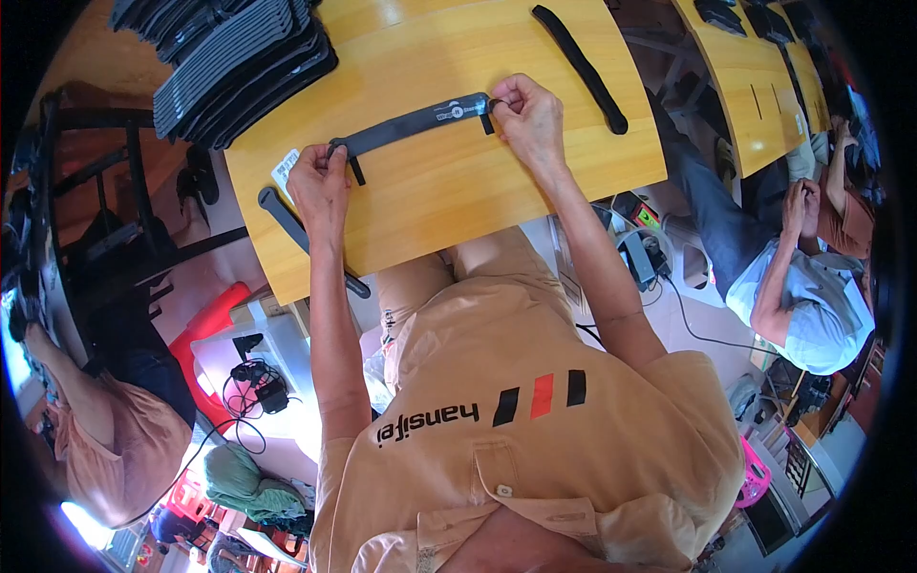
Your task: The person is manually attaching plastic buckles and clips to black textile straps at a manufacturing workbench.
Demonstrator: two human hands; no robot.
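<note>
A flat dark grey strap [406, 127] with white print near its right end is stretched between my hands, just above the yellow wooden table [420, 201]. My left hand [320, 186] pinches its left end between thumb and fingers. At the other end, my right hand [533, 124] grips the tip, its fingers partly hiding it. Short black strips show below both ends of the strap; I cannot tell whether they belong to it. Another dark strap [287, 222] lies by the table's left edge, partly behind my left forearm. A white label [284, 169] shows beside my left hand.
Stacked dark straps [234, 76] rise at the far left of the table. A long black strap [581, 72] lies at the right. Under the table's right side are a power adapter [638, 260] and cables. A person [802, 296] sits at the right, another person [119, 430] at the left.
</note>
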